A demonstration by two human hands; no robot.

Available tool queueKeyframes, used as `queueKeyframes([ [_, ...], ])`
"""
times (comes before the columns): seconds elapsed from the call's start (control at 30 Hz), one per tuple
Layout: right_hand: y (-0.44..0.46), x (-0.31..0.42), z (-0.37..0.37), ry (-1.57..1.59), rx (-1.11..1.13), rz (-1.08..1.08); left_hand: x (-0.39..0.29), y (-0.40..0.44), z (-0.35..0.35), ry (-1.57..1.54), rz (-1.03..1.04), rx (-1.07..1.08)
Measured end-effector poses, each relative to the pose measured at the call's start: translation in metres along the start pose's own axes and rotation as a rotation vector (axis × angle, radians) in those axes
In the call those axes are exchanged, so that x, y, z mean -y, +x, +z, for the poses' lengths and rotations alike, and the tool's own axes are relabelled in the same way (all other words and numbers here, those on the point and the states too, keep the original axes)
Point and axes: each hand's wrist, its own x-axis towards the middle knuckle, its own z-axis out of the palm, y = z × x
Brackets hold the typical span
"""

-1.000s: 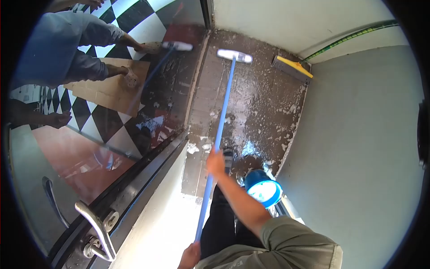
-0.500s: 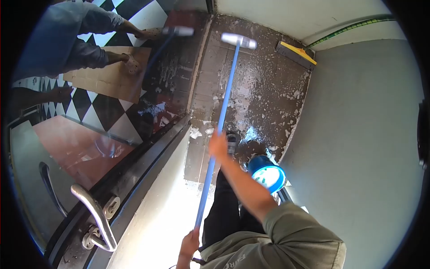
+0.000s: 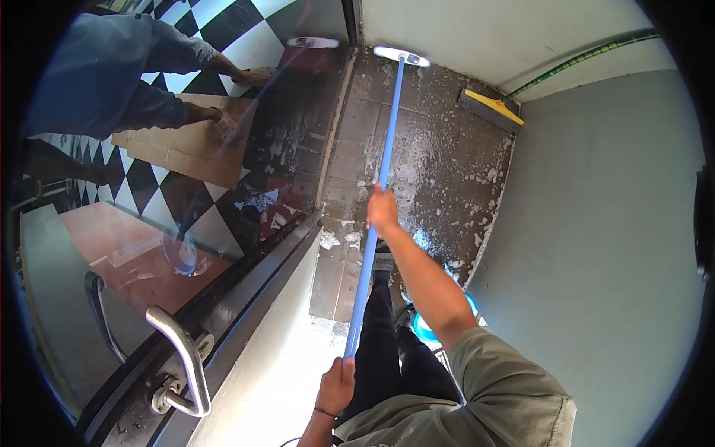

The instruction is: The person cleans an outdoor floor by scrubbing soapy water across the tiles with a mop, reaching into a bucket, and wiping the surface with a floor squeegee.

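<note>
You had both hands on the blue-handled floor tool (image 3: 392, 127), which slanted up and away from you across the wet brown floor (image 3: 439, 149). Your right hand (image 3: 383, 212) was wrapped around the handle partway along, arm stretched forward, and your left hand (image 3: 337, 386) gripped it lower down, close to your body, its fingers curled around near the bottom of the visible pole. A dark band (image 3: 325, 412) circled your left wrist. The tool's white head (image 3: 402, 56) lay at the foot of the far wall (image 3: 477, 33); whether it touched that wall, you could not tell. Whitish foam was scattered over the floor, thickest toward the right edge. Near the far right corner stood a yellow-and-black squeegee (image 3: 490, 110), with a green striped pole (image 3: 596, 54) running from it along the wall. A blue bucket (image 3: 422, 330) sat beside your legs, mostly hidden behind your right arm. To your left was a glass door with a silver handle (image 3: 191, 365); in the glass showed a person (image 3: 82, 74) with one foot on a cardboard sheet (image 3: 197, 158).
</note>
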Motion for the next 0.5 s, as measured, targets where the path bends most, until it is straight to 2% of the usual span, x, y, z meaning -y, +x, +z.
queueKeyframes([
  [0.13, 0.031, 0.047, 0.006, 0.062, 0.086, 0.000, -0.040, 0.029, -0.005, -0.135, 0.020, -0.007],
  [0.23, 0.045, 0.057, 0.023, 0.042, 0.018, 0.037, -0.067, 0.032, -0.035, -0.162, -0.111, 0.071],
  [0.37, 0.050, 0.051, 0.037, 0.076, 0.079, 0.012, -0.067, 0.033, -0.051, -0.503, -0.237, 0.214],
  [0.4, 0.041, 0.034, 0.041, 0.044, 0.082, -0.017, -0.069, 0.023, -0.051, -0.468, -0.230, 0.189],
  [0.43, 0.025, 0.012, 0.041, -0.129, 0.028, -0.171, -0.048, 0.011, -0.049, -0.301, -0.188, 0.182],
  [0.47, -0.002, -0.023, 0.042, -0.345, -0.066, -0.366, 0.008, -0.015, -0.037, -0.044, 0.051, 0.204],
  [0.5, -0.040, -0.057, 0.050, -0.427, -0.083, -0.364, 0.064, -0.041, -0.025, 0.211, 0.288, 0.164],
])
